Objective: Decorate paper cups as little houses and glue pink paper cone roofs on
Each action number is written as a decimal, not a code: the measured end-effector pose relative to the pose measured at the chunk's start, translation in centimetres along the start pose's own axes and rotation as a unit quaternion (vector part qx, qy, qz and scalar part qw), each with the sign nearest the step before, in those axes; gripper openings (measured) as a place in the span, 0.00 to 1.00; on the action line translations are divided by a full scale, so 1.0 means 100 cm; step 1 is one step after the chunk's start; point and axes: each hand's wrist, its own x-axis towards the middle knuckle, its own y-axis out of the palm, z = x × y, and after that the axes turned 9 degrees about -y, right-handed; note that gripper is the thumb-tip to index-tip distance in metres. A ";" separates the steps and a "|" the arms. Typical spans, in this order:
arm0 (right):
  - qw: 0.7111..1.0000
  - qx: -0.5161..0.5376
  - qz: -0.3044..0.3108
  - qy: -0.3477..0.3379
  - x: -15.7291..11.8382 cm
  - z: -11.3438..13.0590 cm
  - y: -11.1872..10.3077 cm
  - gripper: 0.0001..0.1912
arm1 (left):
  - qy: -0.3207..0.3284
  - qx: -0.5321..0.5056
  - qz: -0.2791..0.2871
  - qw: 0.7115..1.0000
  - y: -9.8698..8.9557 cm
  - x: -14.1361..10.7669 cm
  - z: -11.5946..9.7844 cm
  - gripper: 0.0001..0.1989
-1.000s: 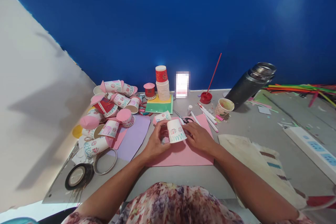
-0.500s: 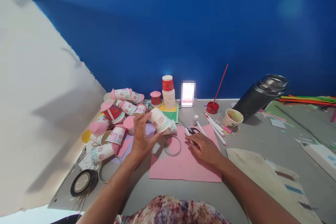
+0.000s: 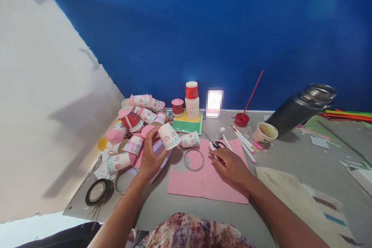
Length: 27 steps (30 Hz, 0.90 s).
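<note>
My left hand (image 3: 151,157) grips a white paper cup (image 3: 168,136) drawn with red flowers and green zigzag lines, holding it tilted above the table. Beside it another decorated paper cup (image 3: 190,139) lies on its side. My right hand (image 3: 231,164) rests on a pink sheet (image 3: 188,186), fingers curled about a white marker (image 3: 212,146); its lower end is hidden by the fingers. Black-handled scissors (image 3: 220,144) lie just beyond those fingertips. A grey ring (image 3: 194,160) lies on the sheet between my hands.
Decorated cups with pink tops (image 3: 118,162) are heaped at left, near a black tape roll (image 3: 97,192). Behind stands a stack of cups (image 3: 192,102). To the right are several markers (image 3: 247,147), a patterned cup (image 3: 265,133), a dark flask (image 3: 296,110) and a cloth (image 3: 285,186).
My left hand has drawn the cup left, away from the cup lying on its side, which now shows more fully. My right hand stays on the pink sheet. The view has shifted slightly.
</note>
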 end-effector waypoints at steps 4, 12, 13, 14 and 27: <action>1.000 0.004 0.007 0.002 0.001 0.001 -0.001 0.12 | 0.117 0.203 -0.041 0.971 -0.010 0.003 0.010 0.31; 1.000 -0.002 0.021 -0.007 -0.001 -0.002 0.000 0.11 | 0.132 0.333 0.029 0.933 -0.006 -0.009 0.023 0.26; 1.000 -0.004 0.021 -0.009 -0.002 -0.003 0.001 0.11 | 0.131 0.333 0.035 0.933 -0.006 -0.010 0.023 0.25; 1.000 -0.006 0.019 -0.009 -0.002 -0.004 0.001 0.11 | 0.130 0.331 0.040 0.934 -0.005 -0.011 0.024 0.25; 1.000 -0.025 -0.012 -0.007 0.000 -0.013 -0.008 0.12 | 0.121 0.187 0.002 0.975 -0.008 -0.035 -0.013 0.26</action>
